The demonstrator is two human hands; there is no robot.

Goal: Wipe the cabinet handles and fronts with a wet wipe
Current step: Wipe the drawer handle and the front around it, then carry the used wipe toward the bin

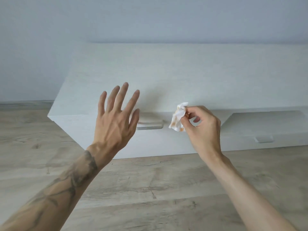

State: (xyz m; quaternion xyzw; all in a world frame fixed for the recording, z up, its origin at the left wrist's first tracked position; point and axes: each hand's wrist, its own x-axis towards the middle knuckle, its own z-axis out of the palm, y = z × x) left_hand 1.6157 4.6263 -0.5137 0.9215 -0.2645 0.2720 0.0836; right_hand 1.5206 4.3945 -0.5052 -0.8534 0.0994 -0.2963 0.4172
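A pale blue-grey wall (150, 19) fills the top of the view, and a grey-brown wood-plank floor (150, 189) the bottom. Between them a low white cabinet (166, 72) with a faint wood grain stands on the floor against the wall. It is seen from above, so its flat top shows broadly and its front only as a narrow band.

The left hand (115, 120) hovers over the cabinet's near left corner with palm down, fingers straight and spread, holding nothing. I judge it is kept free to steady the body or the front while the other hand works. The right hand (203, 127) is well apart from it, thumb and fingertips pinched on the wipe, the other fingers curled loosely.

A recessed pale grey handle (150, 125) sits in the front between the two hands, its long axis running left to right along the top edge and its left end hidden behind the left hand. A second handle (264, 139) of the same kind lies further right.

The crumpled white wet wipe (178, 116), stained orange-brown, hangs just right of the first handle. Its long axis is close to upright, leaning slightly, with the free end pointing down at the front. Whether it touches the cabinet I cannot tell. Pinching it at one edge leaves most of the cloth free to sweep towards the handle, probably the next spot to wipe.
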